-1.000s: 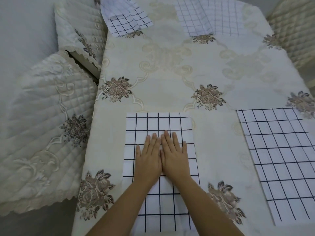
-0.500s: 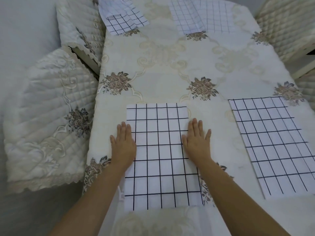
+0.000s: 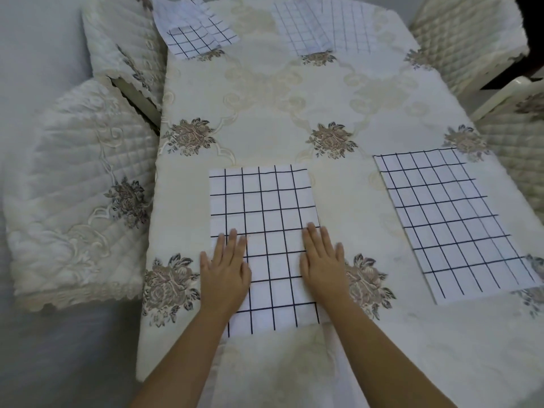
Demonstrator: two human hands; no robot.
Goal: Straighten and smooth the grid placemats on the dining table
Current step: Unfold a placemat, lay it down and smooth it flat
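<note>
A white placemat with a black grid (image 3: pixel 265 219) lies flat at the near middle of the table. My left hand (image 3: pixel 225 269) presses flat on its left edge, fingers spread a little. My right hand (image 3: pixel 322 262) lies flat on its right edge, palm down. A second grid placemat (image 3: pixel 453 222) lies flat at the right, slightly askew. At the far end, a crumpled, folded grid placemat (image 3: pixel 194 30) sits at the left corner, and another creased one (image 3: pixel 323 25) sits near the far middle.
The table wears a cream tablecloth (image 3: pixel 279 107) with brown embroidered flowers. Quilted chair covers stand close at the left (image 3: pixel 76 187), far left (image 3: pixel 123 48) and right (image 3: pixel 471 33). The table's near edge runs just below the near placemat.
My hands, side by side at the mat's middle a second ago, slid apart to its left and right edges, then drew back toward me along the edges. The view shifted slightly.
</note>
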